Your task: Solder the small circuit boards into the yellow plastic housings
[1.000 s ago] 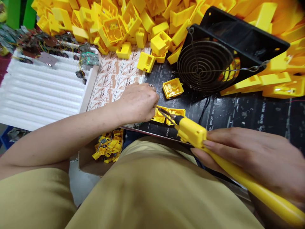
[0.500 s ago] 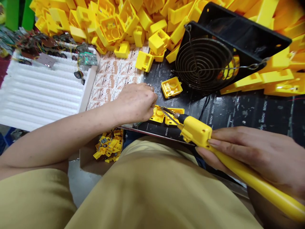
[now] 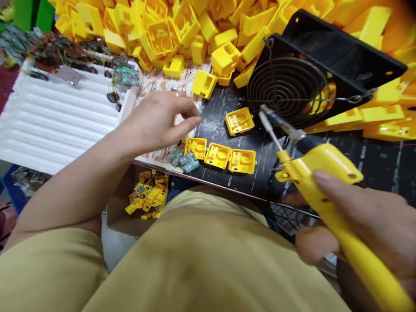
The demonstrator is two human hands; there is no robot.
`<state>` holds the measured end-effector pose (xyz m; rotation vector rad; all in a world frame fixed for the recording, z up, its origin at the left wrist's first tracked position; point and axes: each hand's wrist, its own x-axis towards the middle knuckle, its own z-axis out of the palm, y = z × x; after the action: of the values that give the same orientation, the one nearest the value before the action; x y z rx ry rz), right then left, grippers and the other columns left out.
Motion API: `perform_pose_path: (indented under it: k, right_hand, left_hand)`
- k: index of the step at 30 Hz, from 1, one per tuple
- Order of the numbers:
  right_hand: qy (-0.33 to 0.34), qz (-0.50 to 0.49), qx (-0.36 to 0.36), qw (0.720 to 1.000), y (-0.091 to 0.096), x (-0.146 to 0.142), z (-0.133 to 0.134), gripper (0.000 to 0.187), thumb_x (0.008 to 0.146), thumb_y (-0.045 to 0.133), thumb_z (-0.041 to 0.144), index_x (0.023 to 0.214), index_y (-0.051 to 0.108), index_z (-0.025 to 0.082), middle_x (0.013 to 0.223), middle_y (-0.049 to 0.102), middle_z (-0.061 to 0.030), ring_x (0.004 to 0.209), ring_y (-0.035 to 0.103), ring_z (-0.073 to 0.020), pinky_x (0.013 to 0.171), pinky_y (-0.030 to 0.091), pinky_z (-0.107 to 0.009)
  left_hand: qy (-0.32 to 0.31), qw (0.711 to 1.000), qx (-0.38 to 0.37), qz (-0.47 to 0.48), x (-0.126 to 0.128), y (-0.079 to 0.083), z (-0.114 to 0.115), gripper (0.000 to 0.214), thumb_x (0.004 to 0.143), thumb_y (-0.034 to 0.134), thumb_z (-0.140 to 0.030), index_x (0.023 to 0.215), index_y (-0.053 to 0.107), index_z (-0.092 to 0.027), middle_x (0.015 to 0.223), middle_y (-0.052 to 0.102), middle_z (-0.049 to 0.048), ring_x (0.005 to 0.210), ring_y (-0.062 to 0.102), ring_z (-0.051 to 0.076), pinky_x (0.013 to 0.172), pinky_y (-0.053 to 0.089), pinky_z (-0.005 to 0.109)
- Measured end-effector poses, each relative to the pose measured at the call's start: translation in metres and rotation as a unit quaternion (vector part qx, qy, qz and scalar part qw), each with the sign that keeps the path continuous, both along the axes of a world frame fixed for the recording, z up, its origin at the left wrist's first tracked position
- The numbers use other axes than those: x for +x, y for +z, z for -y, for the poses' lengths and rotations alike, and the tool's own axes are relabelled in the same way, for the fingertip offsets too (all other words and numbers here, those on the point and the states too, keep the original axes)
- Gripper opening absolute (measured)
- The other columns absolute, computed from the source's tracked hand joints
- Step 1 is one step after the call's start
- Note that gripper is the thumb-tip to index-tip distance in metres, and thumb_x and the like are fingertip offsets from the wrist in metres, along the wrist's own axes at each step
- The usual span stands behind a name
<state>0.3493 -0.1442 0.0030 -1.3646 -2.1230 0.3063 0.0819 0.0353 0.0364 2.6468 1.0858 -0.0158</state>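
My right hand [image 3: 364, 216] is wrapped around the handle of a yellow soldering gun [image 3: 320, 190]. Its metal tip and a thin feed tube point up and left, in front of the fan grille. My left hand [image 3: 169, 115] hovers over the bench's left part, thumb and fingers apart, with nothing visible in it. Below it, three open yellow plastic cases [image 3: 217, 155] stand in a row near the bench edge. Two small green circuit boards [image 3: 189, 162] lie by the left case. Another yellow case [image 3: 239, 121] lies by itself farther back.
A black fan [image 3: 286, 91] with a wire grille stands at the back right. Behind it, yellow cases [image 3: 172, 34] are heaped up. On the left, a white foam tray [image 3: 65, 117] has boards with wires along its far edge. A carton [image 3: 118, 212] below the bench holds small yellow parts.
My right hand has swung the soldering gun up and right, away from the cases. My left hand has drawn back left and opened, leaving the row of cases and circuit boards in plain sight.
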Motion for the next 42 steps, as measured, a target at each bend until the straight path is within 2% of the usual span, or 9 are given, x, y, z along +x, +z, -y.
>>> perform_pose_path:
  k: [5,9,14,18,20,26,29,37,42]
  right_hand:
    - [0.079,0.092,0.115,0.986,-0.012,-0.004,-0.022,0.034,0.087,0.066,0.017,0.119,0.058,0.022,0.076,0.067,0.0027,0.065,0.063,-0.0089,0.072,0.052,-0.02]
    - [0.091,0.116,0.162,0.976,-0.031,-0.016,-0.048,0.03,0.082,0.072,0.027,0.108,0.058,0.021,0.085,0.069,-0.0021,0.086,0.068,-0.0168,0.086,0.056,-0.03]
    - [0.082,0.106,0.138,0.981,-0.05,-0.022,-0.056,0.03,0.086,0.066,0.023,0.113,0.052,0.022,0.094,0.068,-0.0045,0.088,0.068,-0.0202,0.079,0.058,-0.037]
    - [0.065,0.094,0.143,0.983,-0.057,-0.023,-0.051,0.038,0.083,0.07,0.021,0.115,0.05,0.021,0.093,0.067,-0.0041,0.085,0.068,-0.0201,0.076,0.058,-0.036]
    - [0.059,0.091,0.149,0.983,-0.058,-0.025,-0.05,0.039,0.082,0.071,0.021,0.115,0.05,0.021,0.092,0.068,-0.004,0.084,0.068,-0.0202,0.077,0.058,-0.036]
    - [0.044,0.079,0.166,0.982,-0.057,-0.031,-0.051,0.041,0.081,0.071,0.017,0.115,0.049,0.02,0.094,0.068,-0.0055,0.082,0.069,-0.0212,0.073,0.058,-0.034]
    - [0.036,0.088,0.156,0.983,-0.058,-0.028,-0.048,0.042,0.082,0.07,0.017,0.118,0.049,0.021,0.093,0.068,-0.005,0.084,0.069,-0.021,0.076,0.058,-0.034]
    - [0.056,0.077,0.169,0.981,-0.064,-0.021,-0.055,0.042,0.082,0.07,0.017,0.121,0.052,0.017,0.098,0.069,-0.0063,0.088,0.068,-0.0201,0.076,0.055,-0.029]
    - [0.119,0.062,0.139,0.981,-0.063,-0.034,-0.066,0.033,0.087,0.063,0.017,0.119,0.054,0.015,0.098,0.067,-0.0081,0.087,0.066,-0.0199,0.081,0.054,-0.032]
  left_hand:
    - [-0.068,0.994,-0.04,0.074,-0.016,-0.044,0.028,0.066,0.086,0.052,-0.057,0.136,0.051,-0.013,0.14,0.052,0.0193,0.128,0.05,0.029,0.106,0.041,0.045]
    - [-0.084,0.993,0.028,0.079,-0.02,-0.071,0.054,0.054,0.089,0.051,-0.038,0.139,0.05,-0.018,0.14,0.053,0.0157,0.126,0.052,0.029,0.104,0.043,0.047]
    - [-0.036,0.99,-0.077,0.11,-0.103,-0.013,0.067,0.056,0.085,0.055,-0.035,0.141,0.048,-0.033,0.132,0.063,0.0008,0.11,0.062,0.026,0.092,0.051,0.041]
    - [-0.124,0.991,-0.042,-0.023,-0.158,0.019,0.057,0.073,0.074,0.063,-0.062,0.141,0.048,-0.038,0.14,0.056,-0.004,0.094,0.067,0.029,0.074,0.052,0.041]
    - [-0.132,0.99,-0.021,-0.045,-0.14,0.014,0.043,0.062,0.08,0.058,-0.061,0.137,0.052,-0.038,0.138,0.058,0.002,0.095,0.067,0.029,0.077,0.053,0.043]
    - [-0.064,0.996,0.024,0.055,0.022,-0.048,0.006,0.051,0.094,0.046,-0.032,0.141,0.045,-0.015,0.147,0.047,0.0143,0.13,0.05,0.026,0.105,0.042,0.04]
    - [-0.065,0.996,0.027,0.051,0.062,-0.07,-0.003,0.054,0.092,0.049,-0.031,0.141,0.044,-0.01,0.142,0.05,0.0179,0.127,0.05,0.03,0.105,0.04,0.044]
    - [-0.162,0.978,-0.074,0.11,-0.006,-0.059,0.02,0.057,0.092,0.049,-0.032,0.144,0.038,-0.01,0.126,0.063,0.0164,0.105,0.061,0.024,0.092,0.048,0.035]
    - [-0.134,0.985,0.038,0.097,-0.032,-0.054,0.024,0.053,0.095,0.044,-0.042,0.14,0.042,-0.013,0.141,0.05,0.0189,0.12,0.054,0.028,0.099,0.045,0.041]
